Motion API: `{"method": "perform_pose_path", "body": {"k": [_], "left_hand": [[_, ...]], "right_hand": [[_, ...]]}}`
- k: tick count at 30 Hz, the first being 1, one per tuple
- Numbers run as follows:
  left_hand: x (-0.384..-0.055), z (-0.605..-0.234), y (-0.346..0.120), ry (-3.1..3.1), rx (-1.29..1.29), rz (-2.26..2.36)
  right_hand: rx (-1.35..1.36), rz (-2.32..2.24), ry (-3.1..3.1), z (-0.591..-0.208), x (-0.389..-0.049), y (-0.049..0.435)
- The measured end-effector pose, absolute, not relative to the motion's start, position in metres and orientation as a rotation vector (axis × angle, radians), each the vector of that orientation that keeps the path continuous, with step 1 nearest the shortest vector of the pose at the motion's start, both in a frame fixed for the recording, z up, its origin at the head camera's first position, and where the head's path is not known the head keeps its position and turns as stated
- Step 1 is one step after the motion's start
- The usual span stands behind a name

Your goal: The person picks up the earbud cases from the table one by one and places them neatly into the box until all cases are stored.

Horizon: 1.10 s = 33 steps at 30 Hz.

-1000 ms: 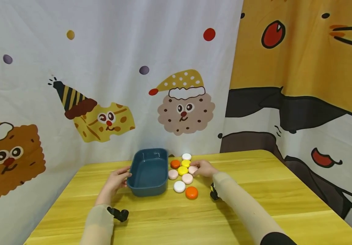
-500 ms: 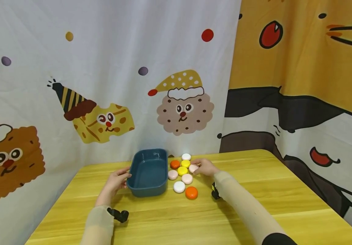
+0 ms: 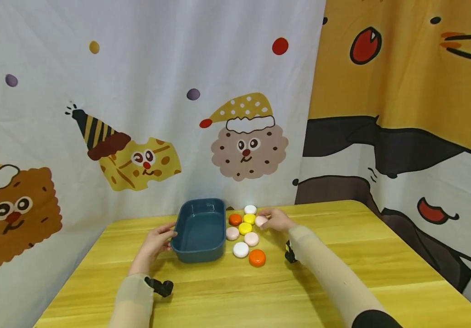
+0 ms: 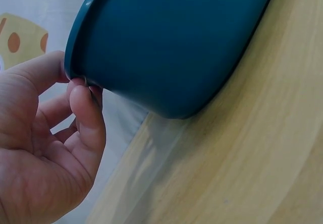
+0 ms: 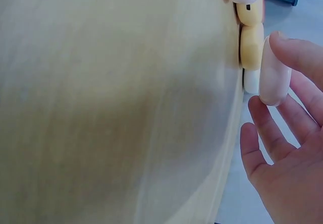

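Pale pink round disc [image 3: 261,221] pinched by fingers of right hand [image 3: 278,220] above yellow wood-grain surface [image 3: 214,300]; fingers of left hand [image 3: 154,242] grip dark teal rectangular dish [image 3: 200,257] at rim.

Hand [image 5: 298,163] pinching pale disc [image 5: 275,77], wood-grain tabletop [image 5: 101,108]

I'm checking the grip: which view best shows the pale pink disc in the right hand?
The right wrist view: the pale pink disc shows large, edge-on, in the fingers of the right hand. The head view shows it small, partly covered by fingers; the left wrist view doesn't show it.
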<state>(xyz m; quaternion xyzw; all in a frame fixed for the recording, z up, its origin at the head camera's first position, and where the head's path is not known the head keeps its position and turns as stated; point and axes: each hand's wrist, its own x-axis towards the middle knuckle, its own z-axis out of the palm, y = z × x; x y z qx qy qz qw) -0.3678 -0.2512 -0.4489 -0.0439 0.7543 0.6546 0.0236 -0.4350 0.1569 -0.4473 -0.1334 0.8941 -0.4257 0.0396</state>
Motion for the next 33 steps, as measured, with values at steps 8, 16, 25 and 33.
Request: {"method": "perform_pose_path", "body": {"k": [8,16,25,33], "left_hand": [[-0.369,-0.447,-0.250,2.335,-0.102,2.019],[-0.369,-0.444,-0.252,2.342,-0.065,2.007],[-0.371,-0.449,-0.256,2.345,-0.092,2.014],[-0.367,-0.450,-0.252,2.338,-0.093,2.015]], "right_hand": [[-0.448,-1.316,2.737,-0.439,-0.436,0.155],[-0.495,-1.315,2.741,-0.428,-0.443,0.156],[-0.537,-1.315,2.734,-0.418,-0.442,0.155],[-0.549,-1.307,2.780,-0.411,-0.450,0.160]]}}
